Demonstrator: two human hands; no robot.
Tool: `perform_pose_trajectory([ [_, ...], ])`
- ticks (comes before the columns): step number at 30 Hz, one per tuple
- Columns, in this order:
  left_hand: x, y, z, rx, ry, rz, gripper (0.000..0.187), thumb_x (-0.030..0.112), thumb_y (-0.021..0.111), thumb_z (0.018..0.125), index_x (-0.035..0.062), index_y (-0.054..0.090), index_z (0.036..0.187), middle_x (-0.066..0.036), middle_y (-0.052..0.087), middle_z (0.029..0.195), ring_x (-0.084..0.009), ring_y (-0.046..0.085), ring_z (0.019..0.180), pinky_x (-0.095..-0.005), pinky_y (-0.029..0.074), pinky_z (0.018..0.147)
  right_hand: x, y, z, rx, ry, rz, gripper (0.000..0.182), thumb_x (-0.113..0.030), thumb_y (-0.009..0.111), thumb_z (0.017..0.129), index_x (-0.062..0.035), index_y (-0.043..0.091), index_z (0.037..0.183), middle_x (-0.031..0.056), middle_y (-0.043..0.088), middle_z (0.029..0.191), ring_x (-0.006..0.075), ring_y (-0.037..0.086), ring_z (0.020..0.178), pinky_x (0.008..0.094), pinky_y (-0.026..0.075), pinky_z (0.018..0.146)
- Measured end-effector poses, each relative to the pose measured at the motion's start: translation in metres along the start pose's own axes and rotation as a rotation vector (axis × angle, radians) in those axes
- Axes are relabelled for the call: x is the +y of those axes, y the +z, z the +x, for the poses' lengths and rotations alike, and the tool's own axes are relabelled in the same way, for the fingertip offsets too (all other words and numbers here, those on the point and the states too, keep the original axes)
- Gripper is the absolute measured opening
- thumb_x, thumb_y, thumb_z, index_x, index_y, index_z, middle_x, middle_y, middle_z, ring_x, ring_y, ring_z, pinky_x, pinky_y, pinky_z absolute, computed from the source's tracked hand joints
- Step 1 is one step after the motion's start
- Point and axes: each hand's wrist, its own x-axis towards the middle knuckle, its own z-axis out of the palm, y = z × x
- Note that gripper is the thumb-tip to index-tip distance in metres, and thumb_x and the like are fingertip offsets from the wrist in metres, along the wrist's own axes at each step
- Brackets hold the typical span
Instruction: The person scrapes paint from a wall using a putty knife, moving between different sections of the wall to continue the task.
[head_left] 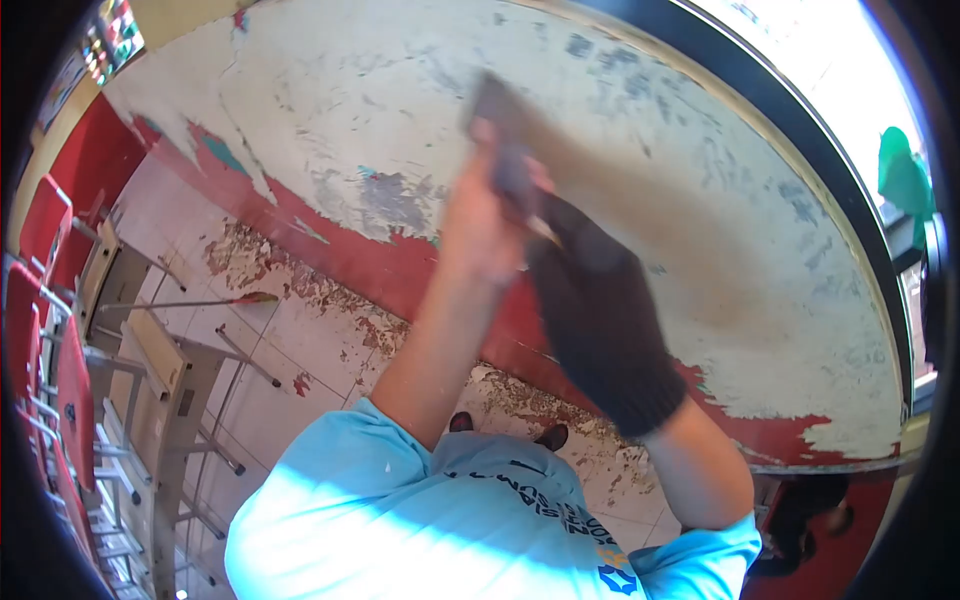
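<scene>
Both my hands are raised to the wall (330, 90) around a scraper (492, 105), its dark flat blade smeared by motion against the pale surface. My bare left hand (485, 220) is closed on the tool, with fingertips up near the blade. A dark knitted glove covers my right hand (595, 300), which is wrapped about the handle end just below. The glove hides most of the handle. Around the blade the wall shows grey scraped patches, and ragged red paint (410, 265) runs along its lower part.
Paint flakes (330, 290) litter the tiled floor along the wall's foot. Desks (165, 350) and red chairs (75, 390) crowd the left side, near a broom (255, 298). A dark window frame (800, 130) borders the wall at right. A dark-clothed person (800, 520) is partly visible lower right.
</scene>
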Motion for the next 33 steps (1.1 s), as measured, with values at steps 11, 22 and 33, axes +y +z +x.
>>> perform_pose_trajectory([
  [11, -0.018, -0.023, -0.015, -0.167, -0.273, 0.105, 0.046, 0.051, 0.045, 0.088, 0.0089, 0.051, 0.106, -0.008, 0.058, 0.088, -0.0198, 0.056, 0.077, -0.0384, 0.046, 0.076, 0.016, -0.013, -0.035, -0.117, 0.414, 0.198, 0.034, -0.018, 0.045, 0.086, -0.0031, 0.052, 0.115, 0.0222, 0.059, 0.099, 0.0365, 0.057, 0.090, 0.0404, 0.045, 0.076],
  [22, -0.143, -0.456, -0.247, 0.443, -1.071, 1.177, 0.040, 0.037, 0.054, 0.085, -0.0013, 0.058, 0.077, -0.012, 0.060, 0.065, -0.0253, 0.057, 0.051, -0.0357, 0.048, 0.052, 0.266, 0.022, -0.413, -0.270, 1.488, 0.028, 0.016, -0.020, 0.046, 0.086, -0.0063, 0.054, 0.082, 0.0077, 0.051, 0.058, 0.0192, 0.052, 0.044, 0.0334, 0.038, 0.037],
  [33, -0.093, -0.470, -0.276, 0.066, -1.139, 1.885, 0.024, 0.018, 0.052, 0.080, 0.0003, 0.067, 0.075, -0.017, 0.063, 0.069, -0.0292, 0.062, 0.063, -0.0394, 0.049, 0.058, 0.345, -0.126, -0.780, -0.480, 1.758, 0.104, 0.022, -0.026, 0.047, 0.087, -0.0089, 0.056, 0.096, 0.0087, 0.053, 0.065, 0.0205, 0.052, 0.049, 0.0344, 0.041, 0.041],
])
